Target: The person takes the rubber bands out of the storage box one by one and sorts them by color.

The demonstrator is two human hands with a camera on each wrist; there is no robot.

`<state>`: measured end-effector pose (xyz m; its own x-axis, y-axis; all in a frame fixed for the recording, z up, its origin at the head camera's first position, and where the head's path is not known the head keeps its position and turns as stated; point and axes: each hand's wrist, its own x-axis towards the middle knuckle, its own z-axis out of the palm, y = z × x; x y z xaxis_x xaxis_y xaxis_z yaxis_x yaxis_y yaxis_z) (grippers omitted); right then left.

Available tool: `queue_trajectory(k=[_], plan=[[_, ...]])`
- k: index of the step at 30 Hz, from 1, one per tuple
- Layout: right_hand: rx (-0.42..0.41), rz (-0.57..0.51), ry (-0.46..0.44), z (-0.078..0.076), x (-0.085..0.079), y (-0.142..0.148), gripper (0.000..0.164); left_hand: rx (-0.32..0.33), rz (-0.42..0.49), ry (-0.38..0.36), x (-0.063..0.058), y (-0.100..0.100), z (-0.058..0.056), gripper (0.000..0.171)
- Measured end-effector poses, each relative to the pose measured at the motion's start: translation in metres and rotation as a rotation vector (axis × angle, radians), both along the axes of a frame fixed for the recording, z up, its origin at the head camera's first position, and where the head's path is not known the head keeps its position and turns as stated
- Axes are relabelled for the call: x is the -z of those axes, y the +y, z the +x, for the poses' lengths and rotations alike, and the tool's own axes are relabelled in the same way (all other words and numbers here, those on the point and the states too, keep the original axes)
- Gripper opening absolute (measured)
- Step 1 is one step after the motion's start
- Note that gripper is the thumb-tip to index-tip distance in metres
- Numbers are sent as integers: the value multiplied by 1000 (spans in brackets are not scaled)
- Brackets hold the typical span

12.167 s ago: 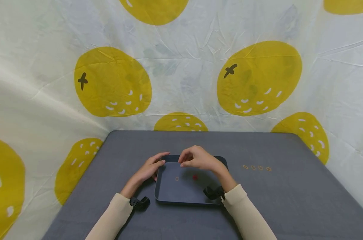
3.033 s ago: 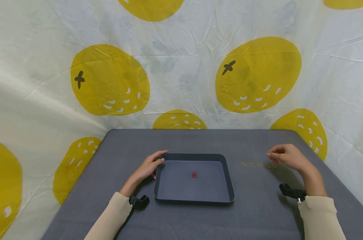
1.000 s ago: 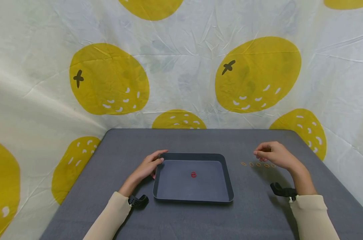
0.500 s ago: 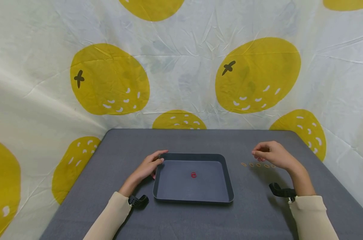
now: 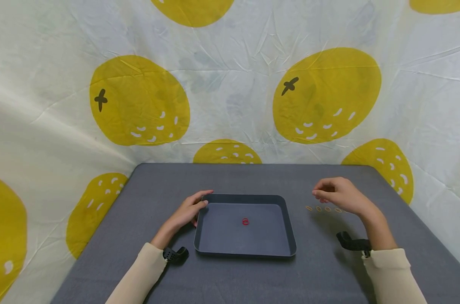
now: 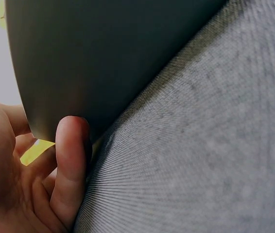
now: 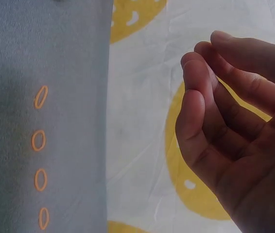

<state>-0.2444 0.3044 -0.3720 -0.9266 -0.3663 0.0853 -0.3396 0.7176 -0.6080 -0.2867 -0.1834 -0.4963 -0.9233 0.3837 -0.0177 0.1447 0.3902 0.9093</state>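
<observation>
Left hand grips left edge of dark tray, red bands inside near middle, right hand loosely curled, nothing visible held, above row of orange bands on gray desk, fruit-print sheet behind.

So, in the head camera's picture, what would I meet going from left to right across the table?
Cream fabric left sleeve, bare left hand, dark grey rectangular tray, leftmost thin orange ring, bare right hand, cream fabric right sleeve.
</observation>
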Motion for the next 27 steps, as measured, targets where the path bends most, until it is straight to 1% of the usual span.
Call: queue_trajectory(k=[4,10,14,17,23,27], plan=[[-9,0,-11,1,-1,-6,13,-1,1,-1,-1,1,0,46],[-46,12,3,0,-2,-20,13,4,0,-2,-1,0,0,47],[-71,14,-6,0,-2,-31,12,-1,-2,-2,-2,0,1,46],[-98,11,-20,-1,0,-42,11,-3,0,-6,-3,-1,1,47],[-137,46,-33,-6,8,-66,10,-15,-2,-11,-3,0,2,47],[-190,57,-39,-11,9,-86,9,-17,-7,-11,-5,1,3,47]])
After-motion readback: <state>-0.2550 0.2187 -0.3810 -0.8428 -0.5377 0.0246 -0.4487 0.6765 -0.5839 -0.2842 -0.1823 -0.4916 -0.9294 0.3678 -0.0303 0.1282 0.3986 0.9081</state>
